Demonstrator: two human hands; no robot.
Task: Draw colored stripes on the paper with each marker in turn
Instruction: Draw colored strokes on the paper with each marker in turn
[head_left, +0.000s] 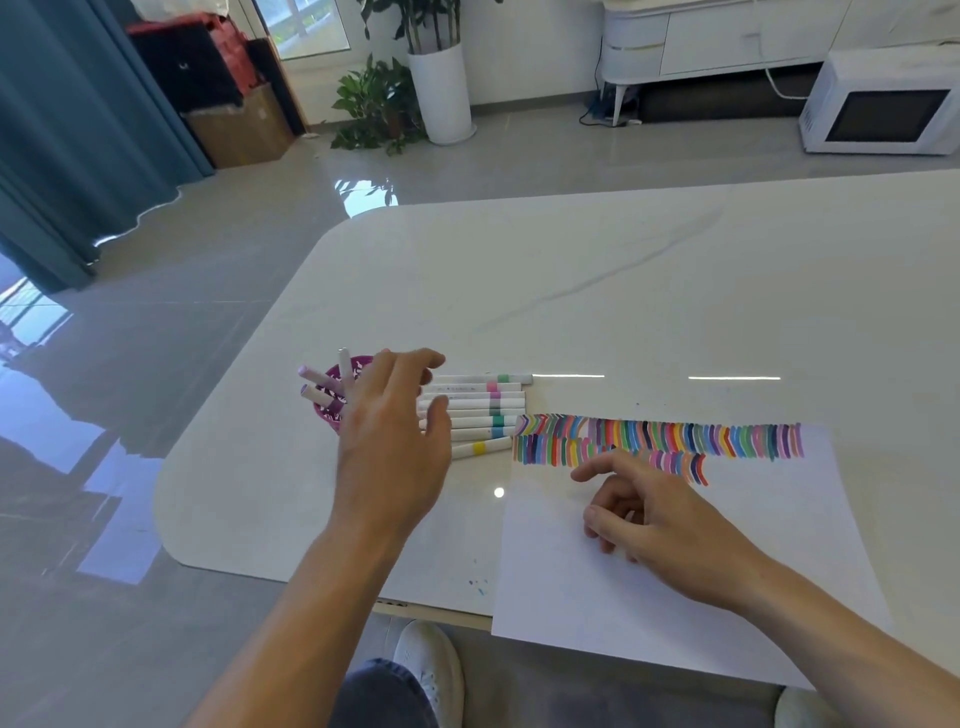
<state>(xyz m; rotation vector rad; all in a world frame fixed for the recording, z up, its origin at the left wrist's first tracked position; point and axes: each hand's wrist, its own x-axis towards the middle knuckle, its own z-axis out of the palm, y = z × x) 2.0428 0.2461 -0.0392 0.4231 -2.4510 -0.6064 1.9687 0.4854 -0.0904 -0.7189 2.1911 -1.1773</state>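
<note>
Step in hand, as judged: fetch the next marker. The left hand (395, 431) hovers palm-down w/ fingers spread wide and holds nothing; it sits above the gap between the purple cup (332, 410) and the row of markers (478, 410) lying flat on the table (571, 286). Whether it touches any marker cannot be told, as the hand hides their left ends. The right hand (660, 514) rests on the paper (675, 613) w/ index finger stretched toward the left, other fingers loosely curled, nothing held. To do the step well: take one marker only, pinch it mid-barrel, and keep the flat row undisturbed so used and unused stock stay apart (assumption: the flat row is used, the cup markers (319, 384) are not). Keep the right hand pressing the sheet so it does not slide. Orientation: the flat markers lie side by side, long axis running left-right, parallel to each other; colour bands sit toward the right ends, which stop just beside the left edge of the stripes (660, 439). The nearest one, yellow-band (480, 448), is tilted slightly, right end farther. The three cup markers stand tilted, upper ends pointing up and to the far left. The paper lies on the near-right part of the table, its near edge overhanging the table edge. Stripes fill two rows along the far edge; a third, shorter row ends approx. mid-sheet, so the next stripe goes just to the right of that end.
</note>
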